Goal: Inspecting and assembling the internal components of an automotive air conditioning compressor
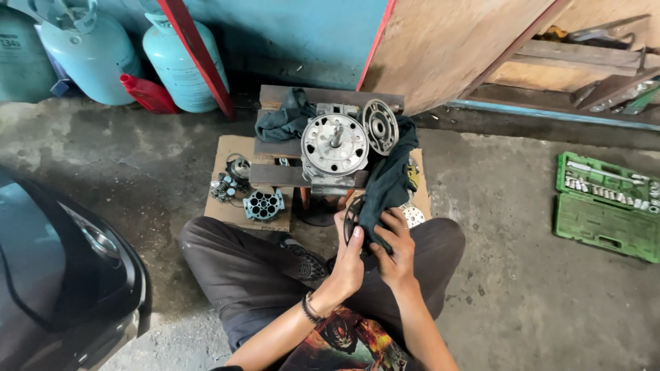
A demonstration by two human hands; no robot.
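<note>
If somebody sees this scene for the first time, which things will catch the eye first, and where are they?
In the middle, the left hand holds a dark ring-shaped part while the right hand presses a dark cloth against it. Just beyond, a round metal compressor body stands on a small wooden pallet. Pale blue gas cylinders stand at the upper left, and an open green socket case lies at the right.

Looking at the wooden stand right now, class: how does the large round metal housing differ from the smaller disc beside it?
The round housing is larger than the disc. The housing is a thick body with a shaft sticking out of its middle; the disc is thin and flat, with cut-out openings. The housing faces the camera squarely, while the disc leans on edge against it, by the dark rag. Both are round grey metal.
</note>
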